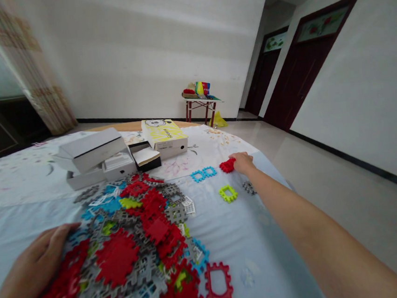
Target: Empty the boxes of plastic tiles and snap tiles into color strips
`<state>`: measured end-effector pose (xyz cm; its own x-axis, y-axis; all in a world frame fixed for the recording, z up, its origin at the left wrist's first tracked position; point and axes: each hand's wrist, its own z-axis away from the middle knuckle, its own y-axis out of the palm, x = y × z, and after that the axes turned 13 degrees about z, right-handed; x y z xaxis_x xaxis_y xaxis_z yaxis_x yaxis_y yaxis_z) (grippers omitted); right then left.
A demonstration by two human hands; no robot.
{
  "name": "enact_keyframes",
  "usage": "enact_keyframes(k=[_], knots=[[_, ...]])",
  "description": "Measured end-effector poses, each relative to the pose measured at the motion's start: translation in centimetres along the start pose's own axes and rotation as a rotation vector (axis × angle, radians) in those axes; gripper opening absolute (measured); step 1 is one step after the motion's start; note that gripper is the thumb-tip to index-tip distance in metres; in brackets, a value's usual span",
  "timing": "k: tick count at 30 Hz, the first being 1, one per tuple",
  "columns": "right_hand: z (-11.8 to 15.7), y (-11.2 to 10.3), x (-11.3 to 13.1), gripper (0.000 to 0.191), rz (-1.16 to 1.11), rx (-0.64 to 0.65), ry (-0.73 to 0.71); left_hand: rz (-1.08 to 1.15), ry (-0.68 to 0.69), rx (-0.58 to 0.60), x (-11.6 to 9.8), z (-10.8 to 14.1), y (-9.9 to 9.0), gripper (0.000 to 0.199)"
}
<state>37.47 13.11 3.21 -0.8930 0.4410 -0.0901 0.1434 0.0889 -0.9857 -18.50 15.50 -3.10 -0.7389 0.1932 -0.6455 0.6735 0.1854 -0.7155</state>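
My right hand (243, 162) reaches far out to the right side of the table, its fingers closed on a red toothed piece (227, 166). Two joined blue frames (203, 173) lie left of it, a lime green frame (228, 193) nearer to me, and grey pieces (249, 187) beside my forearm. At the left, my left hand (50, 250) rests against the edge of a big pile of red, grey, blue and green pieces (117, 257); whether its partly hidden fingers hold one cannot be made out. A larger red frame (218, 284) lies right of the pile.
White boxes (95, 154), an open black box (145, 155) and a yellow and white box (165, 137) stand behind the pile on the cloth-covered table (260, 250). A small table (202, 100) with items stands by the far wall.
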Motion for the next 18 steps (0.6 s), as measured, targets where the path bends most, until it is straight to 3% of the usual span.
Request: enact_keyframes(k=[3,5,10,13,18], knots=[[2.4,-0.9,2.5,0.044,-0.091,-0.084,-0.114,0.047,-0.076,0.069,-1.3,0.3,-0.4,0.059],[4.8,-1.2,4.6,0.042,-0.214,-0.140,-0.263,0.053,-0.087,0.077,-2.0,0.5,-0.7,0.058],[11.1,-0.9,9.7,0.034,-0.389,-0.053,-0.527,0.065,-0.044,0.085,-2.5,0.6,-0.8,0.057],[13.2,-0.5,11.6,0.035,-0.398,-0.009,-0.543,0.066,-0.047,0.089,-2.7,0.6,-0.8,0.057],[13.5,0.1,13.5,0.032,-0.336,-0.032,-0.474,0.082,-0.046,0.093,-2.9,0.6,-0.8,0.057]])
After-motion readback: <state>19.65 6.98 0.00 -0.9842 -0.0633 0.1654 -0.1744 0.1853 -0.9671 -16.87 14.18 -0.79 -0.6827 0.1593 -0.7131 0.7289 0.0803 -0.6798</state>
